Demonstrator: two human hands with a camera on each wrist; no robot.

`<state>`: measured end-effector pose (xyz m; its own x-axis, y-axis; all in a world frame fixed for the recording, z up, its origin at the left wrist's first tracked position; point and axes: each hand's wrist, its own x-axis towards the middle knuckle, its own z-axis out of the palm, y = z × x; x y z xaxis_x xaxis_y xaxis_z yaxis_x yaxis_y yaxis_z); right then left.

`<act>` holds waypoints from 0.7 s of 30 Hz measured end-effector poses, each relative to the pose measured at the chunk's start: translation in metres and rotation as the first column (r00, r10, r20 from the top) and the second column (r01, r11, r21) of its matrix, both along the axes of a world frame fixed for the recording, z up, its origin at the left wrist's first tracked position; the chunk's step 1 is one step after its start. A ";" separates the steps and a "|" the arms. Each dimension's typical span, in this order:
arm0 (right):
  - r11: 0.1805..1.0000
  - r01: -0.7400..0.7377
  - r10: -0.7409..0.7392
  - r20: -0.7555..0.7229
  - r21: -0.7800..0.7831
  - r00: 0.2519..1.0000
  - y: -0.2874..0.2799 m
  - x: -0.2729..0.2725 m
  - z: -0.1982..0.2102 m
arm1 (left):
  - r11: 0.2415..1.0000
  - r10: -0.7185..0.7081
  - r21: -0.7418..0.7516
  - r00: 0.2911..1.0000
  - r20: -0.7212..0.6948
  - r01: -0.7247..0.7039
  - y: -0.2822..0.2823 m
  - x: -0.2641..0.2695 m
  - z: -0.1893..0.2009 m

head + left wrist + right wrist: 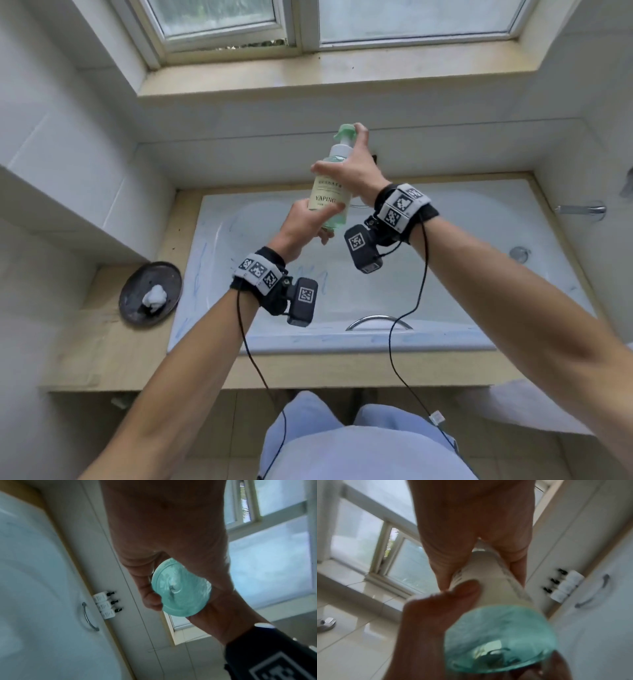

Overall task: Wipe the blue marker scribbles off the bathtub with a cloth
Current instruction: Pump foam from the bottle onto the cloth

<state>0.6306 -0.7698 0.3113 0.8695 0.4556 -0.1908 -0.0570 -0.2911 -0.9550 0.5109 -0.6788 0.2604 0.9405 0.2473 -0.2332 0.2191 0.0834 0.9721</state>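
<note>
**tubwatcher:** Blue marker scribbles [202, 260] are all over the white bathtub [445, 308], mostly on the left inner wall and along the near rim. The crumpled white cloth [154, 297] sits on a round dark plate [137, 284] on the beige ledge just left of the tub, nobody touching it.

**soapy_dave:** so what are the hands doing?

**tubwatcher:** Both are on a clear pump bottle of green liquid with a cream label [330, 192], held up in the air over the tub. The left hand [305, 222] is wrapped around the bottom part, thumb across the label. The right hand [352, 164] grips the upper part, with one finger up on the green pump head [346, 132].

**soapy_dave:** bottle upright?

**tubwatcher:** Pretty much, leaning a little. From the left wrist view you look straight at its round green base [181, 588] with the fingers curled round it.

**soapy_dave:** anything else around?

**tubwatcher:** Three small white bottles with black caps [104, 605] lined up on the far ledge next to a chrome grab handle [89, 616], and a frosted window [411, 20] above.
</note>
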 end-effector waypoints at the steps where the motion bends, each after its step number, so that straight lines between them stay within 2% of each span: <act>1: 0.999 0.039 -0.039 -0.034 -0.017 0.999 0.005 0.007 -0.001 | 0.999 -0.017 -0.028 1.000 -0.011 0.017 0.003 0.008 0.001; 3: 0.994 0.094 -0.100 -0.098 -0.062 0.990 0.012 0.020 -0.005 | 0.996 -0.050 -0.074 0.998 -0.042 0.046 0.008 0.022 0.000; 7: 0.970 0.151 -0.175 -0.115 -0.190 0.978 0.024 0.043 -0.005 | 0.988 -0.040 -0.151 0.996 -0.081 0.027 0.016 0.051 -0.006; 13: 0.921 0.215 -0.235 -0.022 -0.326 0.972 0.032 0.060 -0.013 | 0.974 -0.086 -0.217 0.991 -0.101 0.063 0.027 0.071 -0.016; 21: 0.948 0.156 -0.179 -0.060 -0.277 0.982 0.021 0.074 -0.001 | 0.982 -0.163 -0.119 0.979 -0.119 0.148 0.024 0.083 0.001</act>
